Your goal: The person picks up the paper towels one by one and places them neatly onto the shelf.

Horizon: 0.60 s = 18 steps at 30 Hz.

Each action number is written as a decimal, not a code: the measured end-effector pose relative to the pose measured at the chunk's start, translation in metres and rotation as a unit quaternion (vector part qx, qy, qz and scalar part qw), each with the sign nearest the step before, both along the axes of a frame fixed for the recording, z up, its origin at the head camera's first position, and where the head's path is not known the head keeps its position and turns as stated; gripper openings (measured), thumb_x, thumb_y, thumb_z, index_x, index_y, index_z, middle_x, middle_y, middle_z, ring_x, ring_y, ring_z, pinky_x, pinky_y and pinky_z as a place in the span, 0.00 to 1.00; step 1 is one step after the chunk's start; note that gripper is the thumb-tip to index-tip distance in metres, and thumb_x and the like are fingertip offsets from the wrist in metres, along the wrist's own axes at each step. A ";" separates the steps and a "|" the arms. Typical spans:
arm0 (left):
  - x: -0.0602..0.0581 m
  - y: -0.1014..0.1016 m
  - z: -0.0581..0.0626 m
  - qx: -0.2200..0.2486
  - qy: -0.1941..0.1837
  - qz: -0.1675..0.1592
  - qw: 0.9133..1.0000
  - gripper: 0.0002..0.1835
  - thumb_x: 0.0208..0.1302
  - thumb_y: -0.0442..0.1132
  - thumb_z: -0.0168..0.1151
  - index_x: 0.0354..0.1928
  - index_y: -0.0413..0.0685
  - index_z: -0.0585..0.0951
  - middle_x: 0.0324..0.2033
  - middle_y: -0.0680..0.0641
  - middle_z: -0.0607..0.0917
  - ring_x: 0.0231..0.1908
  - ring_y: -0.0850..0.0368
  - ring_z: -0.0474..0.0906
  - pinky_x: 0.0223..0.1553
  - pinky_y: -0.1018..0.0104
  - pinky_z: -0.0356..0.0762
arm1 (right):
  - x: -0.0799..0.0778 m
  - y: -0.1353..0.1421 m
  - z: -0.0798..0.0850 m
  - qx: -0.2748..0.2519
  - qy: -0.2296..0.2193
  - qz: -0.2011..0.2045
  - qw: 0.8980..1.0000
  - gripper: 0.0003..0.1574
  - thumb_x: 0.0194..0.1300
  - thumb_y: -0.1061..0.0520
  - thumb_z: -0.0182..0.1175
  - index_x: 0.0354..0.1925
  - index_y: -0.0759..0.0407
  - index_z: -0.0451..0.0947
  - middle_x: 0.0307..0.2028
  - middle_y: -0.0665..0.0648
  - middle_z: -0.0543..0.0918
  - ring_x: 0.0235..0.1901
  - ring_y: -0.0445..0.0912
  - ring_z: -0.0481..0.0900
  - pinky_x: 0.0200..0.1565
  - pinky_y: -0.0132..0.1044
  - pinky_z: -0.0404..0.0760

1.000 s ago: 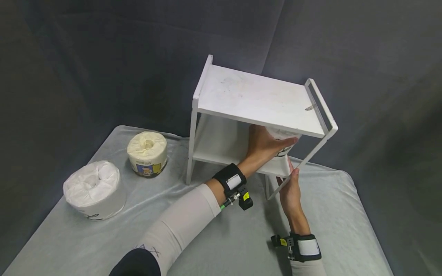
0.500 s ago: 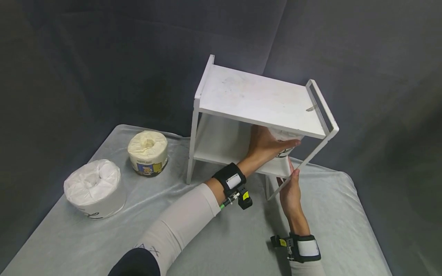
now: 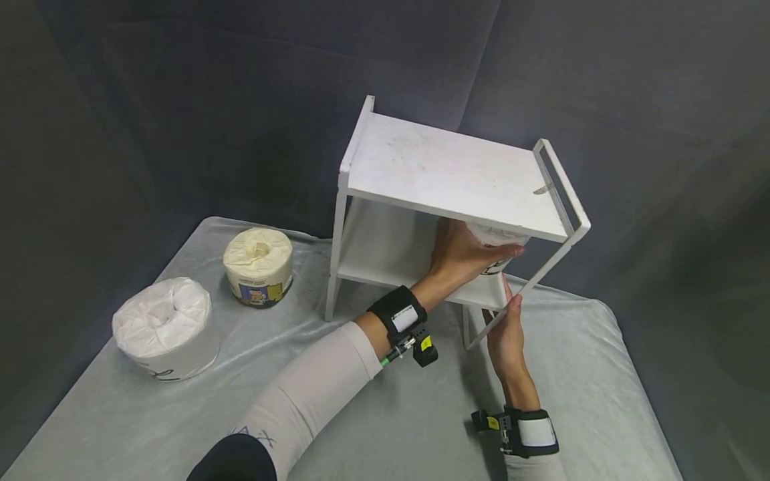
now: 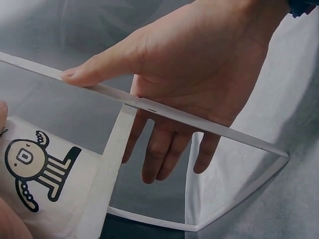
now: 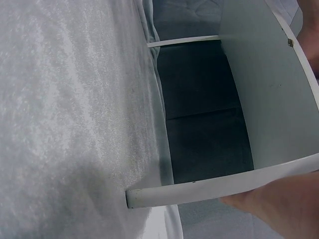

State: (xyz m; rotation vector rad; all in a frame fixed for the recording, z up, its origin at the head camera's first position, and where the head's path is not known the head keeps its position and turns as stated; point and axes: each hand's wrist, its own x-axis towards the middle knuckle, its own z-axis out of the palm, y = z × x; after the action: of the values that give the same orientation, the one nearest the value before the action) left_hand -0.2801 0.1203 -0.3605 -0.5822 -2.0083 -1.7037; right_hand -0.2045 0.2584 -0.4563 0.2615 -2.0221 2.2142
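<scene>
A white two-tier rack (image 3: 445,170) stands on the cloth. My left hand (image 3: 460,252) reaches in over its lower shelf and grips a wrapped toilet paper roll (image 3: 496,235) at the right end. The upper shelf hides part of that roll in the head view. A cartoon figure printed on the roll (image 4: 65,209) shows in the left wrist view, with bits of my left hand at the edge. At the rack's right front leg is my right hand (image 3: 506,334). Its thumb rests along the leg (image 4: 184,117), and its straight fingers (image 4: 158,154) extend past the leg.
On the left of the grey cloth (image 3: 252,407) stand a white wrapped roll (image 3: 174,351) and, farther back, a cream roll (image 3: 257,257) with a coloured label. Dark fabric (image 3: 240,120) hangs behind the rack. The rack's upper shelf lies over my left hand.
</scene>
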 end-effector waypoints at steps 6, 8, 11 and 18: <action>0.003 -0.005 -0.001 -0.013 -0.003 0.013 1.000 0.56 0.35 0.63 0.78 0.68 0.56 0.62 0.57 0.56 0.75 0.55 0.68 0.69 0.55 0.71 0.69 | 0.001 0.000 0.001 0.003 -0.002 -0.003 1.000 0.45 0.74 0.31 0.25 0.79 0.52 0.42 0.75 0.57 0.49 0.75 0.50 0.42 0.72 0.58 0.36; 0.003 -0.007 -0.002 -0.014 -0.005 0.012 1.000 0.56 0.36 0.63 0.77 0.68 0.56 0.61 0.57 0.55 0.74 0.55 0.68 0.69 0.55 0.71 0.68 | 0.000 0.000 0.000 0.005 0.001 -0.002 1.000 0.45 0.74 0.31 0.25 0.79 0.51 0.42 0.76 0.57 0.49 0.75 0.50 0.42 0.72 0.58 0.36; 0.003 -0.010 -0.003 -0.008 -0.009 0.008 1.000 0.55 0.37 0.63 0.76 0.68 0.57 0.61 0.57 0.56 0.74 0.56 0.67 0.68 0.56 0.70 0.68 | -0.001 0.000 0.000 0.005 0.006 -0.002 1.000 0.43 0.75 0.33 0.25 0.79 0.50 0.42 0.76 0.57 0.48 0.75 0.49 0.42 0.72 0.58 0.35; 0.010 -0.020 -0.006 -0.020 -0.042 0.033 0.998 0.58 0.35 0.68 0.74 0.69 0.58 0.59 0.57 0.54 0.71 0.57 0.64 0.66 0.58 0.66 0.67 | 0.000 -0.001 -0.001 -0.006 0.008 -0.002 1.000 0.46 0.74 0.31 0.27 0.79 0.52 0.41 0.76 0.58 0.48 0.75 0.49 0.44 0.72 0.57 0.35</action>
State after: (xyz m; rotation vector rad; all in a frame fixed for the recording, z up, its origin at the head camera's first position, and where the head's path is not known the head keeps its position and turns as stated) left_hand -0.2700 0.1002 -0.3661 -0.4595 -2.1017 -1.6785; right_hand -0.2045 0.2578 -0.4573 0.2734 -1.9985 2.2133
